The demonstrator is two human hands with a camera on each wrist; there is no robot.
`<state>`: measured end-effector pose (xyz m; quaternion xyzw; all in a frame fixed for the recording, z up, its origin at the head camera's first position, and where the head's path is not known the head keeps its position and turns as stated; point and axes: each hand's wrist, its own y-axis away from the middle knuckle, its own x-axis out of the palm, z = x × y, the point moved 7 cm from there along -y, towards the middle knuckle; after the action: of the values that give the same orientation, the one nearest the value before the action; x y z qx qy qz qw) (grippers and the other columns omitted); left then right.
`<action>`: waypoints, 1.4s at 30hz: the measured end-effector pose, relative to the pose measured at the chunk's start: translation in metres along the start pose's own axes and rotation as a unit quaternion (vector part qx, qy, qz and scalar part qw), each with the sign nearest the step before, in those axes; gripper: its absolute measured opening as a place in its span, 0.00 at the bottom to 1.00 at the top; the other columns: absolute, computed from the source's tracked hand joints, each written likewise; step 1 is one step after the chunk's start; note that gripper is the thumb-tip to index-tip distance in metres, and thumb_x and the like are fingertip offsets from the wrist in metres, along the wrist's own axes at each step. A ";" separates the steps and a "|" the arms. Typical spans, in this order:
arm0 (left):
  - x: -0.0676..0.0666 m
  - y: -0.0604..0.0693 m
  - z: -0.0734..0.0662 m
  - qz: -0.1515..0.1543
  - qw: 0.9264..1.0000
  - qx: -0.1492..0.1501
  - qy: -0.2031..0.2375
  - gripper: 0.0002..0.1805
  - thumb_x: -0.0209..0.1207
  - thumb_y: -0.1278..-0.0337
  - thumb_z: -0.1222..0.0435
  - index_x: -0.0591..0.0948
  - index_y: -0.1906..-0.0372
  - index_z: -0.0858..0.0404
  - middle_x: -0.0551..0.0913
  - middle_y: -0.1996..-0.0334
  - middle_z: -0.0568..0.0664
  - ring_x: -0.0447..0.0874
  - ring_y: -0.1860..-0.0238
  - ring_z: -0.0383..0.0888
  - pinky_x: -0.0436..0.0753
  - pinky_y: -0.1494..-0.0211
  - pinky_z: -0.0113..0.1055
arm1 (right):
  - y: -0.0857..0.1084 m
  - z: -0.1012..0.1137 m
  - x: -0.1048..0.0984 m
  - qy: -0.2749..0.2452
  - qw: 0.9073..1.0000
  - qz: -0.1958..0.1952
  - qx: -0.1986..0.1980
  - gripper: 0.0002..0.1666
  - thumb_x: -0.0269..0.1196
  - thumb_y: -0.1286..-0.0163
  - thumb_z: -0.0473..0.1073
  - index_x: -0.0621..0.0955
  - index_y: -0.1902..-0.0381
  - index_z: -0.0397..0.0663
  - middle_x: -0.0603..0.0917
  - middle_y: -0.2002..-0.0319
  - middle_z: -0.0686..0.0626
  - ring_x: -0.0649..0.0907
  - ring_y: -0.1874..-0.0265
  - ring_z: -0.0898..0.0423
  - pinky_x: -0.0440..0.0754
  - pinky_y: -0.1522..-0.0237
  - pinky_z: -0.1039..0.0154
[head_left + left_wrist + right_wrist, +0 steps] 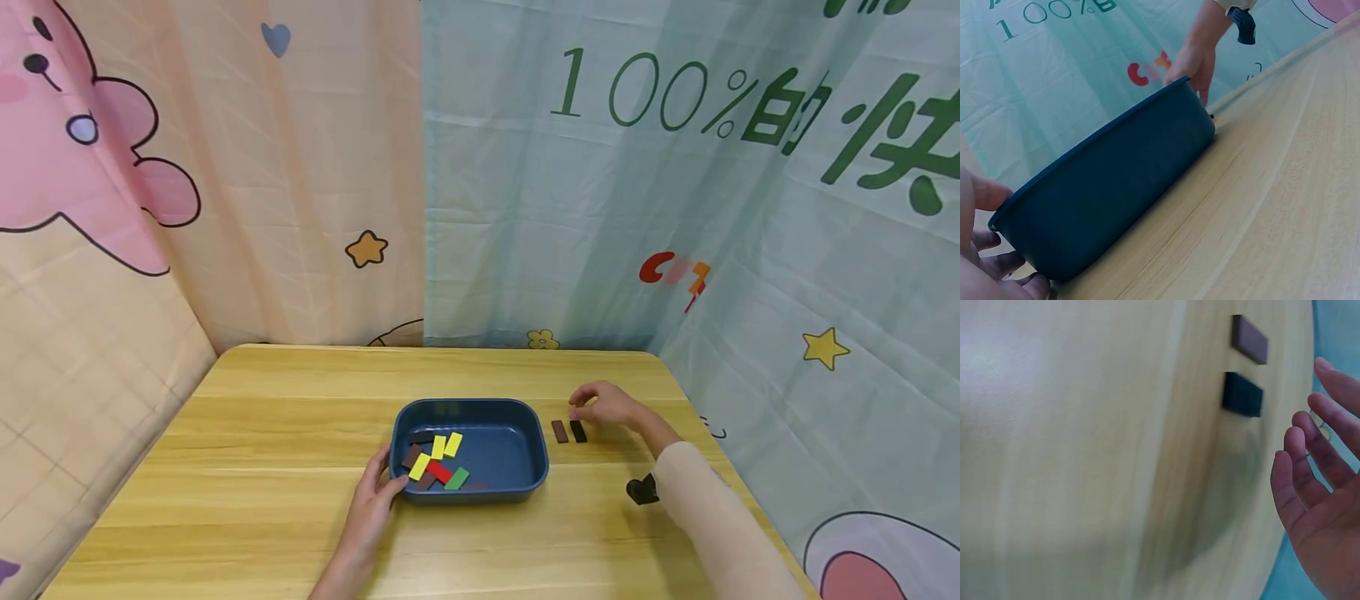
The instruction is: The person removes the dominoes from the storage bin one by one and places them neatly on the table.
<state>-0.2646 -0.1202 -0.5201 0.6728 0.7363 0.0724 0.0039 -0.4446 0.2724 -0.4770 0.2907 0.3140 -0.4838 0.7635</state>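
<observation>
My left hand [369, 498] grips the left end of a dark blue bin [480, 493], thumb over the rim; the left wrist view shows the fingers [1002, 264] against its outer wall. Inside the bin, toward the left, lie several small blocks: yellow [453, 444], red [439, 472], green [457, 478], brown and black. Right of the bin, a brown block [559, 431] and a black block [578, 431] lie side by side on the table. My right hand [609, 406] is just above the black block; in the right wrist view its relaxed fingers hold nothing, apart from the black block [1242, 395].
The wooden table [270, 467] has its back edge against printed curtains [300, 167]. A black device [642, 490] is at the right wrist, by the light sleeve [712, 517]. Another curtain hangs along the table's right side.
</observation>
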 end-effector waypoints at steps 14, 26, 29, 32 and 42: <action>0.000 0.002 -0.002 -0.005 1.000 0.010 -0.003 0.31 0.48 0.23 0.73 0.58 0.20 0.68 0.54 0.21 0.67 0.56 0.24 0.67 0.61 0.24 0.55 | -0.024 0.106 0.004 -0.014 0.989 0.105 -0.105 0.13 0.68 0.27 0.42 0.86 0.48 0.43 0.86 0.57 0.51 0.85 0.55 0.52 0.85 0.50 0.50; 0.001 0.002 -0.002 -0.002 1.000 0.009 0.004 0.32 0.48 0.24 0.73 0.57 0.20 0.69 0.53 0.21 0.68 0.55 0.24 0.67 0.60 0.24 0.58 | -0.045 0.173 0.056 0.017 0.965 0.192 -0.176 0.15 0.70 0.30 0.38 0.86 0.48 0.37 0.86 0.58 0.52 0.85 0.56 0.55 0.85 0.53 0.62; 0.001 0.002 -0.002 -0.001 1.000 0.009 0.005 0.32 0.47 0.24 0.73 0.57 0.20 0.69 0.53 0.21 0.68 0.55 0.24 0.67 0.59 0.24 0.58 | -0.047 0.183 0.065 0.021 0.958 0.211 -0.191 0.16 0.70 0.30 0.37 0.85 0.48 0.35 0.87 0.57 0.49 0.86 0.56 0.55 0.85 0.53 0.62; 0.000 0.002 -0.002 -0.002 1.000 0.009 0.006 0.32 0.47 0.24 0.74 0.57 0.20 0.69 0.53 0.21 0.67 0.55 0.23 0.66 0.59 0.24 0.57 | -0.047 0.191 0.071 0.023 0.953 0.221 -0.205 0.16 0.70 0.31 0.36 0.85 0.47 0.33 0.87 0.55 0.45 0.86 0.55 0.53 0.85 0.53 0.63; 0.001 0.002 -0.002 0.003 1.000 0.011 0.011 0.32 0.47 0.24 0.74 0.57 0.20 0.69 0.54 0.21 0.67 0.56 0.24 0.66 0.60 0.24 0.56 | -0.055 0.202 0.085 0.039 0.944 0.243 -0.219 0.15 0.70 0.31 0.34 0.86 0.48 0.34 0.87 0.57 0.51 0.84 0.57 0.58 0.85 0.52 0.64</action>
<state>-0.2631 -0.1189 -0.5178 0.6741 0.7351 0.0717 -0.0125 -0.4267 0.0538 -0.4215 0.2028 0.3613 -0.1913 0.8898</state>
